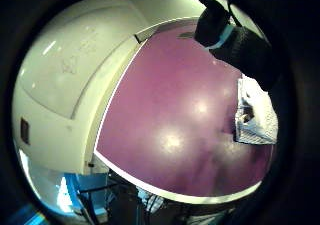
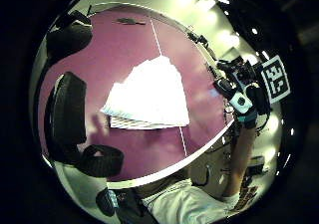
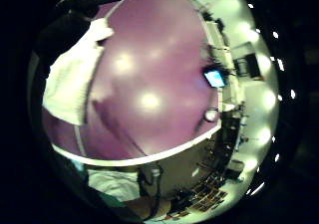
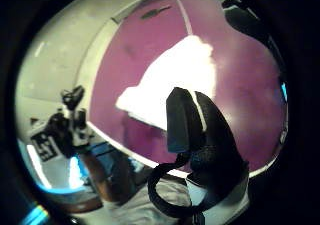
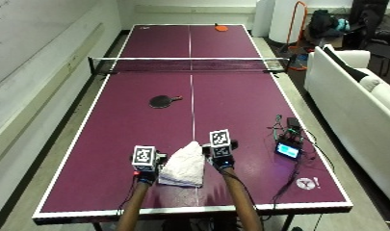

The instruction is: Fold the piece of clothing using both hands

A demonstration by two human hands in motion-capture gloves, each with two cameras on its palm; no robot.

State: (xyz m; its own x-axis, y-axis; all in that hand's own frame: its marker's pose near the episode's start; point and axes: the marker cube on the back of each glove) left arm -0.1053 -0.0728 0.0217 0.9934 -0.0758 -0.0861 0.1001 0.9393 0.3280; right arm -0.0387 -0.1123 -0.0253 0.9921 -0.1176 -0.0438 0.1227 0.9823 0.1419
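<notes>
At the bottom of the outside view, two forearms reached up over the near edge of the purple table [image 5: 117, 120], its white border line running just below the elbows. The left hand [image 5: 146, 166] hovered at the left side of the white cloth [image 5: 185, 166], and the right hand [image 5: 220, 156] at its upper right corner; neither seemed to hold it. In the left thumb-side palm view the left fingers [image 2: 67, 109] hung loosely curved above the tabletop with nothing in them, and in the right thumb-side palm view the right fingers [image 4: 187, 120] stood fairly straight above the cloth [image 4: 175, 80], also free. The cloth lay as a folded, roughly triangular bundle in the lower middle of the frame, across the white centre line, its broad edge toward the person and its point away. Bare purple surface stretched to the left of it toward the side line. To the lower right, a small device with a lit screen [image 5: 288, 150] and its cables sat near the right edge. Farther up, a black paddle [image 5: 162, 101] lay left of centre, then the net [image 5: 189, 62], and an orange paddle [image 5: 221, 28] near the far edge.
</notes>
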